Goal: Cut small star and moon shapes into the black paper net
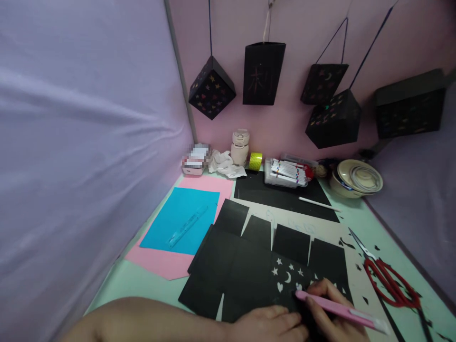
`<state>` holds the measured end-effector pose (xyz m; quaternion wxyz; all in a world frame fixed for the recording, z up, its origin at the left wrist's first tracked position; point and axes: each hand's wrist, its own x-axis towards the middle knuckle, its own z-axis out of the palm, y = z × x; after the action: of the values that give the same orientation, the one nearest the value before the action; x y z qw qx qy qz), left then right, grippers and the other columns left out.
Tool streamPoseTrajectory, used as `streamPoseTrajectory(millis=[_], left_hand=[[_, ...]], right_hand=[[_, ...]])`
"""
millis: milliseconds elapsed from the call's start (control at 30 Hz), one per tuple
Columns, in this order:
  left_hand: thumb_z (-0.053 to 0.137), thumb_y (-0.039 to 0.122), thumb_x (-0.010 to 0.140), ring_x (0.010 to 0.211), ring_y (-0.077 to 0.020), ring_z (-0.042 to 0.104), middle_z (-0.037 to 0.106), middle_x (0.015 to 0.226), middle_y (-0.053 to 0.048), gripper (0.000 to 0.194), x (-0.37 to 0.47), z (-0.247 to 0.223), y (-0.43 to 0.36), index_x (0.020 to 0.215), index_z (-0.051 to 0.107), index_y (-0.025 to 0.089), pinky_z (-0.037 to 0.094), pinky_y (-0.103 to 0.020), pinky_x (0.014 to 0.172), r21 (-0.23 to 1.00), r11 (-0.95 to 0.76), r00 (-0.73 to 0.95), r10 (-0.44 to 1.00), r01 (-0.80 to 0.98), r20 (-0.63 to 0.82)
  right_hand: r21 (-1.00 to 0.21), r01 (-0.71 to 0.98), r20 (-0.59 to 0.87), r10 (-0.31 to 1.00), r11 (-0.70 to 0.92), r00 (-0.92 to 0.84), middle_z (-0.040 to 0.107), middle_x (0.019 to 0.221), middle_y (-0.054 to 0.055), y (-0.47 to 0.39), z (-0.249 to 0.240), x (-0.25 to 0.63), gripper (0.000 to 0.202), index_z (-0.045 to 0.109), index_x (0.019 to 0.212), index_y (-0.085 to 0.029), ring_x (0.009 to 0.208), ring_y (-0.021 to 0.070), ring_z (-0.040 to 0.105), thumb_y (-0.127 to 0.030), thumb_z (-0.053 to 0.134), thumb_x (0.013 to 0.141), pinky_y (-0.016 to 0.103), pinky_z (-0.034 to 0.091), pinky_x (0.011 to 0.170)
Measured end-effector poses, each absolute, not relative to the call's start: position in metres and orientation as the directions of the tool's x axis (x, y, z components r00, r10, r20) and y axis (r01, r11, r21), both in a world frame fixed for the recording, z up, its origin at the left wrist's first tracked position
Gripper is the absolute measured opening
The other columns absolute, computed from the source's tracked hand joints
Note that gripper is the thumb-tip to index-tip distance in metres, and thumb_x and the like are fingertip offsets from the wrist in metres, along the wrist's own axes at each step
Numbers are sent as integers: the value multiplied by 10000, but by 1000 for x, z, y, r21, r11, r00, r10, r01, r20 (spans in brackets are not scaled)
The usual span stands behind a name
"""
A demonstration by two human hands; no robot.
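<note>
A sheet of black card [249, 266], slit into flaps along its far edge, lies in front of me. Small stars, hearts and a crescent moon [288, 278] show as pale cut-outs in its right part. My left hand [270, 325] rests flat on the card's near edge, fingers stretched out. In my right hand [327, 304] is a slim pink craft knife [342, 308], gripped like a pen. Its tip meets the card beside a heart cut-out; the blade itself is too small to make out.
Red-handled scissors [388, 280] and black scraps lie at right. A clear ruler [187, 225] rests on blue paper [160, 223] at left. Behind are a white pencil-like stick [317, 203], markers [288, 172], yellow tape [255, 161] and a lidded bowl [356, 178]. Black paper lanterns [264, 73] hang above.
</note>
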<state>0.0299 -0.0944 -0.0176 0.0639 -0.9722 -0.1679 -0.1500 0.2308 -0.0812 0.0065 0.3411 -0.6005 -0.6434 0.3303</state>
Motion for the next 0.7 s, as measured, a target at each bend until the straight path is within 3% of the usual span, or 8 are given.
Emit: streamPoseTrajectory(millis=[167, 333, 567, 700], left_hand=[[397, 337, 1007, 1229, -166, 524, 608, 1320, 6, 298, 27, -21, -100, 1141, 648, 247, 413, -276, 991, -133, -906, 862, 324, 401, 390], [376, 327, 1010, 1211, -175, 541, 612, 1326, -12, 336, 20, -18, -100, 1186, 645, 229, 411, -295, 1006, -165, -892, 849, 323, 421, 419], [376, 316, 1004, 1258, -206, 511, 578, 1375, -47, 378, 22, -16, -101, 1279, 603, 190, 372, -331, 1062, -171, -872, 841, 364, 459, 400], [350, 326, 1006, 1315, -216, 456, 522, 1436, -55, 422, 18, -8, -102, 1347, 545, 170, 312, -352, 1114, -157, -863, 847, 410, 480, 337]], right_hand=[[-810, 580, 64, 996, 91, -66, 662, 700, 19, -80, 4, 245, 269, 608, 716, -220, 678, 175, 664, -450, 571, 852, 205, 534, 623], [-785, 603, 132, 989, 142, -61, 680, 686, 27, -85, 23, 248, 214, 629, 731, -225, 633, 185, 673, -416, 605, 823, 208, 551, 573], [-771, 602, 212, 975, 206, -62, 740, 827, 34, -92, 30, 237, 160, 705, 871, -242, 742, 187, 723, -368, 628, 812, 193, 584, 662], [-781, 596, 252, 967, 187, 26, 748, 872, 43, -92, 17, 233, 169, 703, 871, -232, 791, 195, 725, -369, 647, 791, 206, 589, 711]])
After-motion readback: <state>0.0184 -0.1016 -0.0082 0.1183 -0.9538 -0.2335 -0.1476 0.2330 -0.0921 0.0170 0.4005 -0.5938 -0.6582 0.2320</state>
